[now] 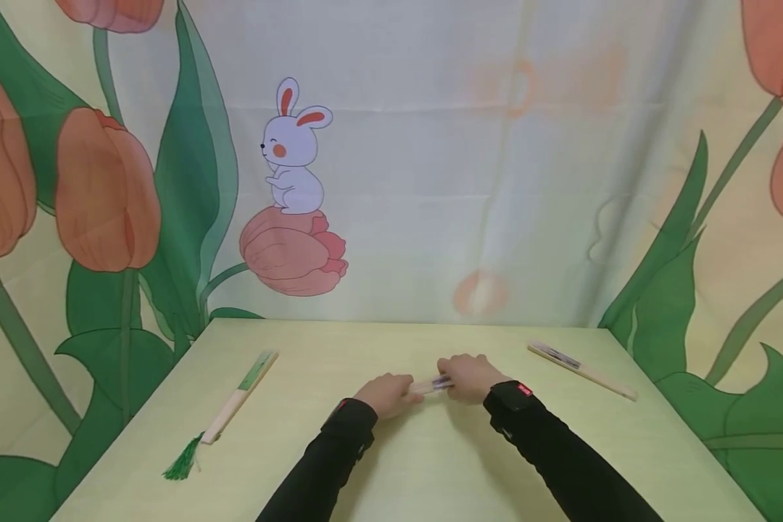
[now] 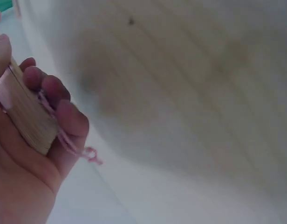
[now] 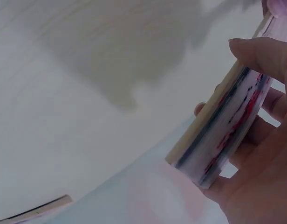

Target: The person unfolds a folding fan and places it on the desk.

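Note:
Between both hands, a folded hand fan (image 1: 431, 385) is held just above the table. My left hand (image 1: 386, 395) grips its pale wooden end, fingers curled around it; in the left wrist view a thin pink cord (image 2: 71, 142) hangs from that end past the fingers. My right hand (image 1: 471, 378) holds the other end, where the folded leaf (image 3: 232, 116) shows dark, white and red streaks. In the right wrist view the thumb lies across the fan and the fingers wrap behind it.
A folded fan with a green upper part and green tassel (image 1: 238, 399) lies on the table's left. Another folded fan (image 1: 582, 370) lies at the right. The pale yellow table (image 1: 339, 341) ends at a curtain (image 1: 398, 181) printed with tulips and a rabbit.

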